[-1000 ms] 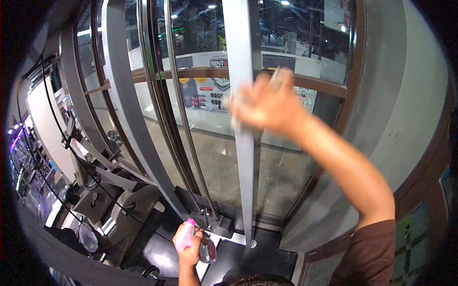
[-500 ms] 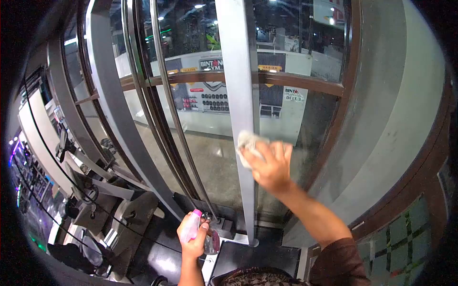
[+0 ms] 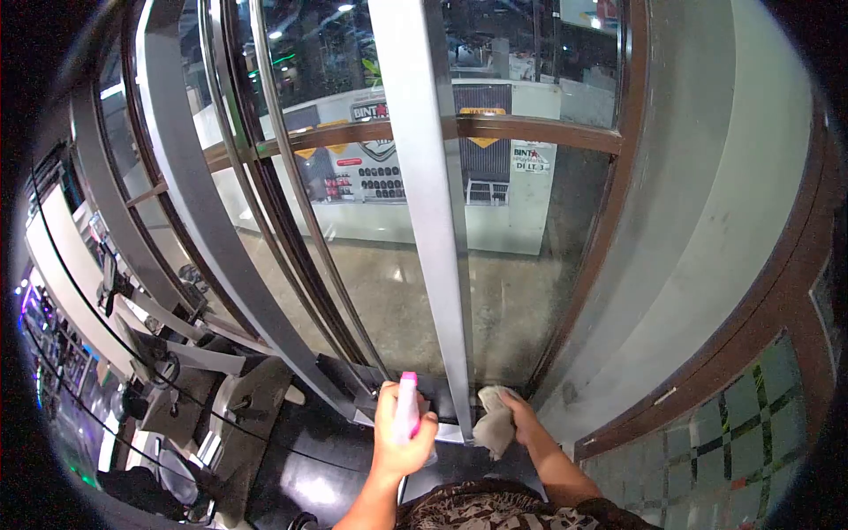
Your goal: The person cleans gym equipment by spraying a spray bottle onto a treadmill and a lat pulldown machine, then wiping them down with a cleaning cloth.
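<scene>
My left hand (image 3: 399, 442) is wrapped round a spray bottle (image 3: 407, 411) with a pink and white top, low in the centre of the view. My right hand (image 3: 523, 419) holds a pale cloth (image 3: 495, 422) bunched in its fingers, to the right of the foot of a grey metal post (image 3: 430, 221). The cloth hangs down from the fingers, apart from the post. Most of the bottle's lower part is hidden by my left hand.
Glass panels with brown frames (image 3: 539, 134) stand ahead, with metal poles on their left. Gym equipment (image 3: 190, 389) is at the lower left. A grey wall (image 3: 707, 177) rises at the right, above a checkered panel (image 3: 724, 442).
My right hand has moved down from the post with the cloth and is now near its base. My left hand has shifted right with the bottle. The view has shifted slightly.
</scene>
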